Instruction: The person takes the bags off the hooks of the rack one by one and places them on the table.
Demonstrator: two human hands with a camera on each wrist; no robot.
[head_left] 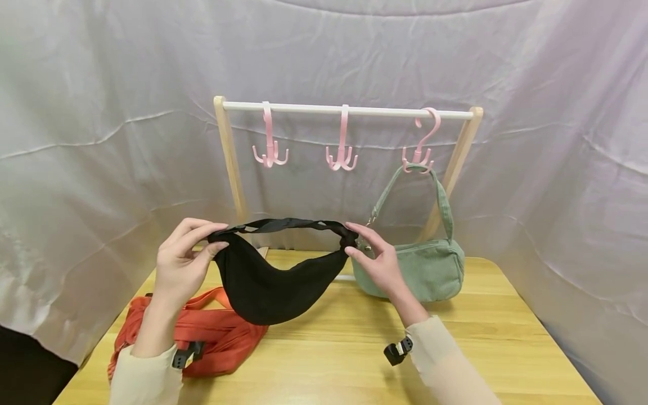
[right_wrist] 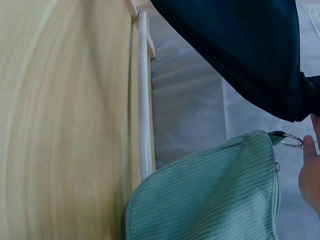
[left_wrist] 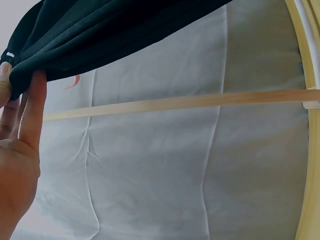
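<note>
Pale fabric (head_left: 324, 50) hangs behind our wooden desk (head_left: 506, 349). With closed fingers (head_left: 207, 229), our left hand (head_left: 181, 260) and right hand (head_left: 378, 260) pinch opposite ends of a black bag (head_left: 273, 292) above the desk, near a red bag (head_left: 220, 337) and a green bag (head_left: 430, 270) strapped over a pink hook (head_left: 419, 151).

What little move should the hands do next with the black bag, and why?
Maybe lift the black bag toward the middle pink hook. The left hand and right hand hold it with the strap on top, that hook is bare, and the right pink hook already holds the green bag.
</note>
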